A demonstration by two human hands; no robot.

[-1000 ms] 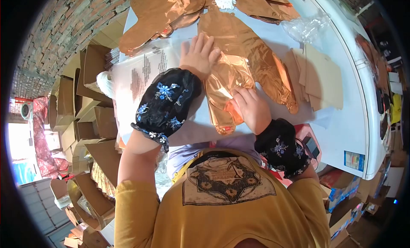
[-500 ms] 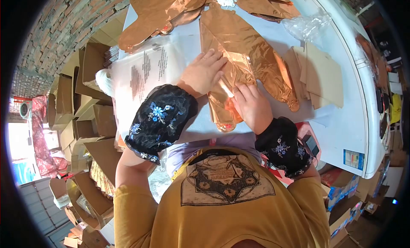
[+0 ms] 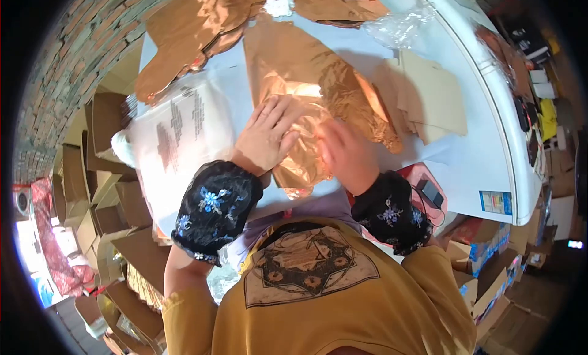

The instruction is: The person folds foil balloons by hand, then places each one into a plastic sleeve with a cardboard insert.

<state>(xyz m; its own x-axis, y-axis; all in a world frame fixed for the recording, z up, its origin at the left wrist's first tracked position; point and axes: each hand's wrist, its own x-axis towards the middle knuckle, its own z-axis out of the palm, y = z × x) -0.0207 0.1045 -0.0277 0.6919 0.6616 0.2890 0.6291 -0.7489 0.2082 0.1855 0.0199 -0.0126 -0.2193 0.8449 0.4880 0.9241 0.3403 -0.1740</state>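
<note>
Shiny copper-coloured foil (image 3: 294, 61) lies flat in front of me, narrowing toward the table's near edge. My left hand (image 3: 266, 133) rests palm down on its left part, fingers spread and holding nothing. At the foil's right side is my right hand (image 3: 348, 152), blurred, with its fingers bent at the foil; whether they pinch it cannot be made out. Left of my left hand lies a stack of clear printed plastic bags (image 3: 184, 125). Beige flat sheets (image 3: 432, 98) lie to the right of the foil.
More copper foil pieces (image 3: 184, 43) lie at the far left, beside a white string bundle (image 3: 278, 7). Crumpled clear plastic (image 3: 401, 26) sits at the far right. A pink tray (image 3: 422, 193) holds a dark device. Cardboard boxes (image 3: 116, 128) stand left of the white table (image 3: 471, 165).
The whole view has shifted, with the table's contents lower and further left. My right hand has lifted from lying flat on the foil, and its fingers are now bent and blurred.
</note>
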